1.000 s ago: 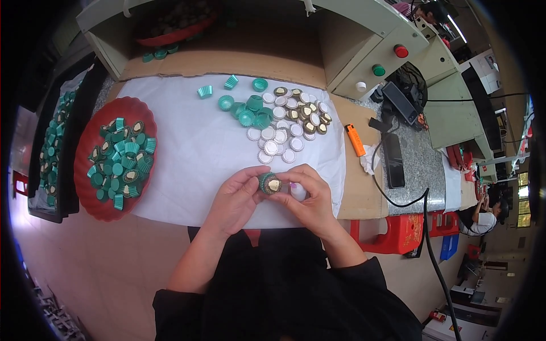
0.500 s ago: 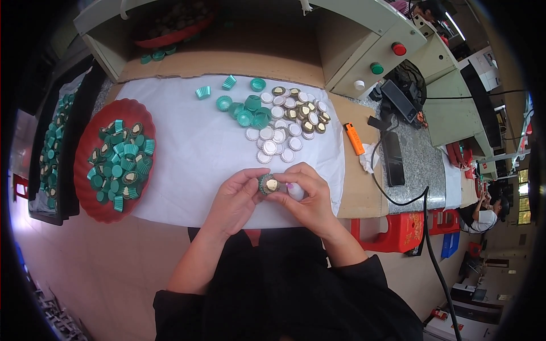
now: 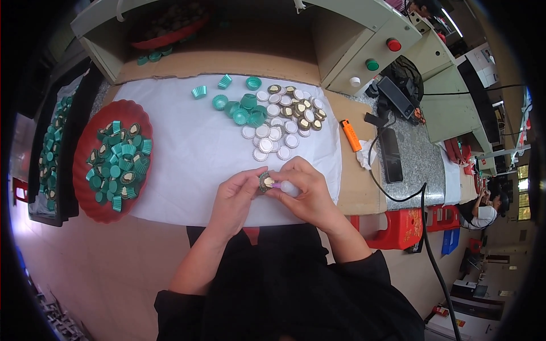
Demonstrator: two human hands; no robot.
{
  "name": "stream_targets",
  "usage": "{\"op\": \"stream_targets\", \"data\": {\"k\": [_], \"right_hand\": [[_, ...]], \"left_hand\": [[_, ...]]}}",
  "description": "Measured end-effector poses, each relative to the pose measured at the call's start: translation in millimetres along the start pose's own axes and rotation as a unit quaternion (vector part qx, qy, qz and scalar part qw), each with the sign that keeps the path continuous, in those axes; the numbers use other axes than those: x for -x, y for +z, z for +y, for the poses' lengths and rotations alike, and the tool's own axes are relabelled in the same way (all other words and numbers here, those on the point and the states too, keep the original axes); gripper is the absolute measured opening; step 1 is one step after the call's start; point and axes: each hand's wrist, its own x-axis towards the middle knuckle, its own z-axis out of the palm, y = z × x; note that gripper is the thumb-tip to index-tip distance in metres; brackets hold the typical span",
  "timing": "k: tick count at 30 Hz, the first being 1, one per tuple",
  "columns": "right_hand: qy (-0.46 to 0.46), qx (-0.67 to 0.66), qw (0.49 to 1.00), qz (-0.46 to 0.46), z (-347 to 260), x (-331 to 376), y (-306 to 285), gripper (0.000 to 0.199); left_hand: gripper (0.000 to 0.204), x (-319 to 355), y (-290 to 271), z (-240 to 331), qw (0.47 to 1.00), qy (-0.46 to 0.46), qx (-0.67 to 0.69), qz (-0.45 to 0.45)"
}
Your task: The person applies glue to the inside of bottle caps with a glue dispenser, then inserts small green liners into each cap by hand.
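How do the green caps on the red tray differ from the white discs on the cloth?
The green caps are teal and cup-shaped with fluted sides; the white discs are pale and flat. The green caps sit piled on the red tray at the left; the white discs lie spread on the white cloth, nearer the hands. Both are small and round.

We're seeing both hands meeting at the near edge of the sheet (image 3: 187,165), left hand (image 3: 234,200) and right hand (image 3: 304,190) touching around a small cap (image 3: 265,182). Loose caps (image 3: 273,122) are lying behind the hands (far side of the sheet). The tray (image 3: 85,193) is sitting left, caps in it. The lighter (image 3: 351,135) is lying right of the sheet, control box (image 3: 364,51) behind it.
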Motion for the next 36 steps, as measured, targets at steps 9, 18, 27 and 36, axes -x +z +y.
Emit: {"op": "stream_targets", "data": {"k": [9, 18, 27, 36], "right_hand": [[-0.026, 0.036, 0.999, -0.030, 2, -4, -1, 0.031], [0.251, -0.268, 0.925, 0.097, 2, 10, 28, 0.023], [0.280, -0.408, 0.860, 0.120, 1, 7, 31, 0.016], [0.263, -0.507, 0.802, 0.175, -1, 4, 44, 0.021]], "left_hand": [[0.021, -1, 6, 2, 1.000, -0.005, 0.010, 0.028], [0.020, -3, 6, -7, 0.997, 0.050, 0.021, 0.059], [0.023, -1, 21, -2, 0.995, 0.077, 0.031, 0.049], [0.022, -6, 12, -5, 0.995, 0.033, 0.020, 0.097]]}}
